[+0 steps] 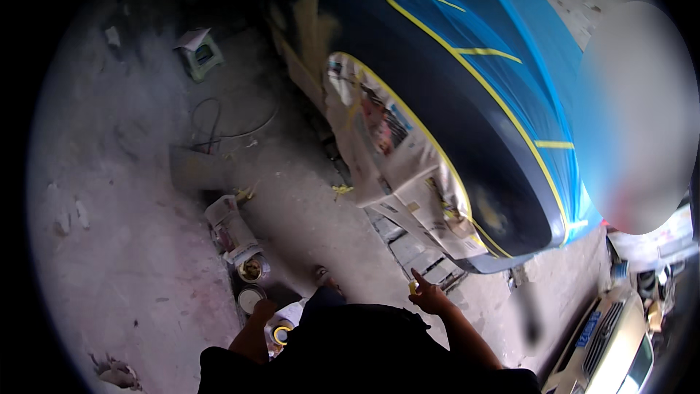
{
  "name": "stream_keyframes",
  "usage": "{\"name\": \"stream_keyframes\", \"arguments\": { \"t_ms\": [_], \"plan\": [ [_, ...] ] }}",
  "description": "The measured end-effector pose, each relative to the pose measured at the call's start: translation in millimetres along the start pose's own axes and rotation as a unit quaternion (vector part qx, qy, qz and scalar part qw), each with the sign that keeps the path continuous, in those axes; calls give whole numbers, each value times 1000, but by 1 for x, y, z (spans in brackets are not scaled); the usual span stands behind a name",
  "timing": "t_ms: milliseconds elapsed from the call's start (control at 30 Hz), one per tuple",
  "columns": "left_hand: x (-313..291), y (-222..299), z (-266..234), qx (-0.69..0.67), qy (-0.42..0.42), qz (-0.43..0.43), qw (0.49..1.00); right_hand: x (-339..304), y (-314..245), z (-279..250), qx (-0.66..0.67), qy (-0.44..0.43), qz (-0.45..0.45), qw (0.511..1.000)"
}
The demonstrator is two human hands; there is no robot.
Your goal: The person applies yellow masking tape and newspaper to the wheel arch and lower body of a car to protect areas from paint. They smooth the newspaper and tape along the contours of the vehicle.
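Observation:
My left hand (265, 309) is low, right beside a round tin (251, 296) with a pale top; its fingers are too dark and small to make out. Below it a white container with a yellow ring (281, 333) shows partly behind my arm. Off to the right, my right hand (432, 299) has its index finger stretched out, while the others close around a small yellow object (413, 288). That hand is nearest the dark car fender (437, 80), whose wheel opening is covered with masking paper (415, 197) edged in yellow tape.
Blue plastic film (503, 36) covers the car's upper body. Left of me stand an open can (250, 268) and a paper-wrapped bundle (232, 226). Farther off are a small stool (199, 55) and a loose hose (237, 133). A pale car (609, 343) is parked at the lower right.

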State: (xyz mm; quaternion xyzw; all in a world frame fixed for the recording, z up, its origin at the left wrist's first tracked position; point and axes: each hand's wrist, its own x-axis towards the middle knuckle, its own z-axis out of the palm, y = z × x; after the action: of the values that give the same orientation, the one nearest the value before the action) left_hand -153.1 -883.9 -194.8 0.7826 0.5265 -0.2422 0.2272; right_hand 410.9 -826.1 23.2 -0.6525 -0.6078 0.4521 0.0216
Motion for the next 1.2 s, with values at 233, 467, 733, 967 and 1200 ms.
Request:
{"name": "stream_keyframes", "arguments": {
  "t_ms": [233, 467, 733, 967, 1200],
  "plan": [
    [33, -60, -58, -361, 207, -223, 881, 121, -113, -9, 235, -112, 33, 965],
    [46, -81, -110, -512, 204, -306, 776, 221, -202, -29, 510, -366, -51, 777],
    [61, -157, -71, -230, 109, -257, 932, 382, -302, -15, 310, -321, 81, 891],
    [94, -210, -139, -709, 149, -479, 496, 534, -425, -92, 212, -335, 13, 918],
    [153, -330, -144, -263, 67, -341, 900, 687, -524, -78, 124, -281, -46, 950]
  ]
}}
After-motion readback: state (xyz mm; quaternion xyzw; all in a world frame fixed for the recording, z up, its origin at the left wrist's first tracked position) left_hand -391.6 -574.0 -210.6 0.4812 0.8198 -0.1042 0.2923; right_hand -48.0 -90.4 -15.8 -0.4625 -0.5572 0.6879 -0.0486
